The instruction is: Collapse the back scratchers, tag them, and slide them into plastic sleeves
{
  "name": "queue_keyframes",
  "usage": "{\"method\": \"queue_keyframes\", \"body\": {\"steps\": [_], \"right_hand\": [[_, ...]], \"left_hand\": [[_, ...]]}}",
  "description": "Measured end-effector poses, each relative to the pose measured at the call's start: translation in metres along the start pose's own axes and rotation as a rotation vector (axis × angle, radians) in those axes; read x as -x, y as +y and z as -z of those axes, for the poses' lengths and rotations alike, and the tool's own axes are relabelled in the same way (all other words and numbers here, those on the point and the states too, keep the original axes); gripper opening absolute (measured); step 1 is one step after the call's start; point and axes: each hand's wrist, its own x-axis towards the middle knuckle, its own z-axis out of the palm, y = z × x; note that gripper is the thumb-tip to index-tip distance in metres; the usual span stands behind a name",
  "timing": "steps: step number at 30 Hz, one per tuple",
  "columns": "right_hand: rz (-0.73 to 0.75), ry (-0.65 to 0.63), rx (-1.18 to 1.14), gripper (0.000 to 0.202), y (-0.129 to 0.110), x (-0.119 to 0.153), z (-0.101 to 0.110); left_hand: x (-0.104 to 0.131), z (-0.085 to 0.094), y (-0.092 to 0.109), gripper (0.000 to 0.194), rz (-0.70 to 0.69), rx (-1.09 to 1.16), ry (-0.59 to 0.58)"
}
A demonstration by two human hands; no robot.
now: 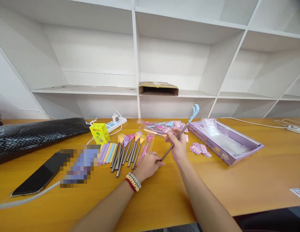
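A back scratcher with a light-blue claw head [194, 111] and a dark metal rod [167, 152] slants up to the right above the table. My right hand [177, 145] is closed around the rod's middle. At its lower end, my left hand [149, 165], with bracelets on the wrist, pinches the rod. Left of that hand lie several metal-rod back scratchers [127, 151] with yellow, purple and pink claw heads. Beside them is a row of pastel handle sleeves [107, 153]. A pink back scratcher in a clear sleeve [145, 148] lies just behind my left hand.
Bagged back scratchers [162, 125] lie behind my hands, with pink cards [200, 149] to the right. A purple box [227, 141] holds clear plastic. Leftward are a yellow carton [99, 133], a phone [41, 174], a power strip [117, 124] and a black bag [38, 135]. Shelves stand behind.
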Motion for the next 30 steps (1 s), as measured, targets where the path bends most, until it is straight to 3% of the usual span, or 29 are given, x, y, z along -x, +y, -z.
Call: {"method": "queue_keyframes", "body": {"steps": [8,13,17,21,26,30], "right_hand": [[0.195,-0.051,0.067,0.032,-0.071,-0.04,-0.014],[0.347,-0.046,0.13,0.033,-0.09,-0.049,-0.03],[0.352,-0.11,0.147,0.033,-0.097,-0.043,-0.04],[0.302,-0.139,0.205,0.035,-0.086,-0.027,-0.042],[0.171,-0.225,0.346,0.034,-0.036,0.001,-0.031],[0.113,-0.211,0.268,0.031,-0.012,0.017,-0.021]], "left_hand": [[0.0,0.0,0.002,0.02,0.006,-0.022,-0.005],[0.0,0.001,-0.002,0.016,0.011,-0.006,-0.038],[-0.001,0.0,-0.004,0.017,0.019,-0.004,-0.049],[-0.002,-0.002,-0.007,0.016,0.003,0.019,-0.046],[-0.003,-0.002,-0.012,0.018,0.005,0.051,-0.057],[-0.004,0.001,-0.012,0.019,-0.005,0.102,-0.104]]}}
